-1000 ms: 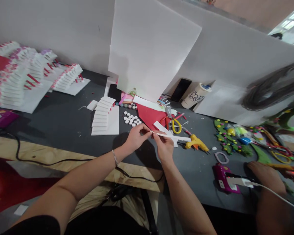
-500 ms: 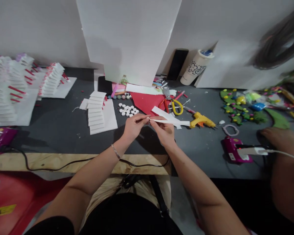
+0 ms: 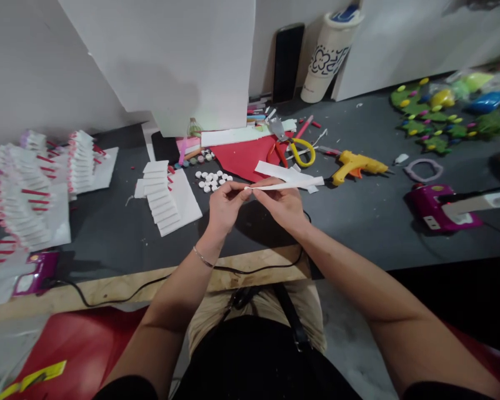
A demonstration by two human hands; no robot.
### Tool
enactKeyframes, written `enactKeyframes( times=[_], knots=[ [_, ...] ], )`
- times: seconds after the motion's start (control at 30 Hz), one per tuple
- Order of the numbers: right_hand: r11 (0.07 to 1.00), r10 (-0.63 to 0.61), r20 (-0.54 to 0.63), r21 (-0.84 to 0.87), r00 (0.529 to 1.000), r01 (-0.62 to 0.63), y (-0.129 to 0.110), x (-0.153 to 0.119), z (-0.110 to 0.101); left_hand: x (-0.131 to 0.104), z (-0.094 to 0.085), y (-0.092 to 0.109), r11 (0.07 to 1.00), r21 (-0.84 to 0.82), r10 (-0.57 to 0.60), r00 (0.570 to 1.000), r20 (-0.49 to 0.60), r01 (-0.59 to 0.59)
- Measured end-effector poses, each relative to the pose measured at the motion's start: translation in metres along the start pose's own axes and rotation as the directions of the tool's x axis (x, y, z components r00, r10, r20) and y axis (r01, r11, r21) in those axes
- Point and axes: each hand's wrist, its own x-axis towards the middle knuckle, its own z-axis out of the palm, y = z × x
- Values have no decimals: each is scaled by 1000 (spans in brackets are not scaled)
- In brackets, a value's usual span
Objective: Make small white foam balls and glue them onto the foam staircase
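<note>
A narrow white strip (image 3: 294, 184) runs rightward from my fingertips. My right hand (image 3: 285, 206) is closed on it near its left end. My left hand (image 3: 227, 208) pinches at that same end, its fingertips meeting those of the right. Small white round pieces (image 3: 211, 181) lie just behind my left hand. Beyond the strip are another white strip (image 3: 270, 171) and a red sheet (image 3: 241, 158). Left of my hands, a row of overlapping white slabs (image 3: 162, 203) stands beside a white board (image 3: 185, 200).
Yellow-handled scissors (image 3: 303, 153) and a yellow glue gun (image 3: 356, 165) lie to the right. A cup (image 3: 329, 55) and a phone (image 3: 288, 62) stand behind. Purple power blocks (image 3: 437, 206) sit on both sides, a black cable (image 3: 141, 289) along the front edge.
The view has shifted and turned, so the cup and phone appear larger. Both hands still hold the strip's end. The other person's hand at the right has mostly left the view.
</note>
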Motion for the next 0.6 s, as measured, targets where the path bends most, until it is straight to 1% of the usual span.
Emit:
enactKeyframes(
  times=[0.1,0.23,0.27,0.3,0.33,0.37,0.4,0.43,0.47,0.5,0.53,0.57,0.6],
  knots=[
    [999,2,16,42,1000,-3,-1,0,1,1,-1,-1,1000,2,5,1000,13,-5],
    [1000,-19,54,26,998,18,0,2,2,4,-4,-3,999,16,34,998,44,-35],
    [999,-36,47,16,998,35,0,3,1,4,-4,-3,999,32,42,998,43,-44],
    [998,-59,14,-1,998,59,0,4,-1,4,-5,-2,997,57,54,998,37,-56],
    [995,-92,-44,-30,995,91,-1,5,-4,4,-6,-1,993,88,72,997,29,-74],
    [988,-144,-120,-77,982,135,-2,5,-8,4,-7,1,987,124,97,995,21,-99],
    [971,-216,-205,-148,955,188,-5,6,-14,4,-8,4,978,166,128,992,18,-129],
    [939,-309,-275,-241,910,246,-8,7,-20,5,-9,6,963,214,164,986,19,-164],
    [890,-409,-310,-343,858,300,-11,7,-25,5,-10,9,943,267,199,980,24,-198],
    [833,-492,-299,-436,817,342,-14,7,-31,4,-11,12,919,320,232,972,35,-231],
    [778,-543,-246,-507,803,371,-16,8,-34,4,-12,14,892,369,261,964,48,-259],
    [737,-554,-162,-552,816,391,-17,8,-37,4,-13,15,867,409,283,957,64,-284],
    [712,-531,-55,-571,846,409,-18,9,-37,4,-13,16,847,436,298,951,85,-305]
  ],
)
